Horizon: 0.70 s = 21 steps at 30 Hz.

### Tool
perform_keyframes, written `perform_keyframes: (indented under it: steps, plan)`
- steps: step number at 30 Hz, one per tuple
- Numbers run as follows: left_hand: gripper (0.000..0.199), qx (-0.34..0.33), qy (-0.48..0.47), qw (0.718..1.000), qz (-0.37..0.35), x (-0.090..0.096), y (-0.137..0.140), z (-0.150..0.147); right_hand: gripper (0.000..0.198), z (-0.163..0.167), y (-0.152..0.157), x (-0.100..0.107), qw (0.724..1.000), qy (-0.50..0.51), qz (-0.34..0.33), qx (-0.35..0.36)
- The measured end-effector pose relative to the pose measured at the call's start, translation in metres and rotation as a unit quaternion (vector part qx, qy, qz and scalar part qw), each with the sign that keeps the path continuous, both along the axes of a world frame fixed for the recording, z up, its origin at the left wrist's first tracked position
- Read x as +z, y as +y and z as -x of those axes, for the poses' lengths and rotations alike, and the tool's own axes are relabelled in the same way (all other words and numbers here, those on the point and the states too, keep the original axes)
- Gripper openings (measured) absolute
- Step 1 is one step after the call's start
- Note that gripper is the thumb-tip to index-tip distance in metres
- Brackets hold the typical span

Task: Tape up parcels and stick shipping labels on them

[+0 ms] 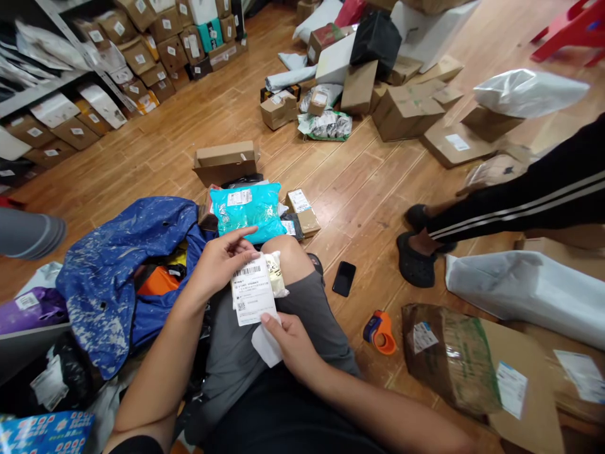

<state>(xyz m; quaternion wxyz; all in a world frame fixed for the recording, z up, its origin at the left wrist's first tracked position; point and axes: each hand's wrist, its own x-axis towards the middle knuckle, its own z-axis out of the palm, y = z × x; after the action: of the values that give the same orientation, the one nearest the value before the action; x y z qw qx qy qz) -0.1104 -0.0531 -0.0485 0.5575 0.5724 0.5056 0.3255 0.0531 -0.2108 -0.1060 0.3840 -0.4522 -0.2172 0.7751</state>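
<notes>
Both hands clamp one small white parcel (258, 287) over the lap, left hand (218, 263) at its top, right hand (289, 342) at its bottom, label up, long axis running away from the wearer, above a parcel-strewn wooden floor (359, 189).

Small white labelled parcel (255, 290) held upright above the lap.

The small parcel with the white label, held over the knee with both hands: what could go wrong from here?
1. The small parcel is pinched only at its edges by the left hand and right hand; it might slip into the clutter below.
2. The black phone lies on the floor near another person's foot; it could be stepped on.
3. The orange tape dispenser by the knee could be kicked.
</notes>
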Motion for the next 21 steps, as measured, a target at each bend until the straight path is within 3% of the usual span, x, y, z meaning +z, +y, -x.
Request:
perform_keyframes:
  steps: [21]
  plan:
    - [0.066, 0.026, -0.017, 1.000, 0.006, -0.0098, 0.0082, -0.0062, 0.074, -0.0011, 0.0015, 0.0010, 1.000, -0.004, 0.009, -0.017]
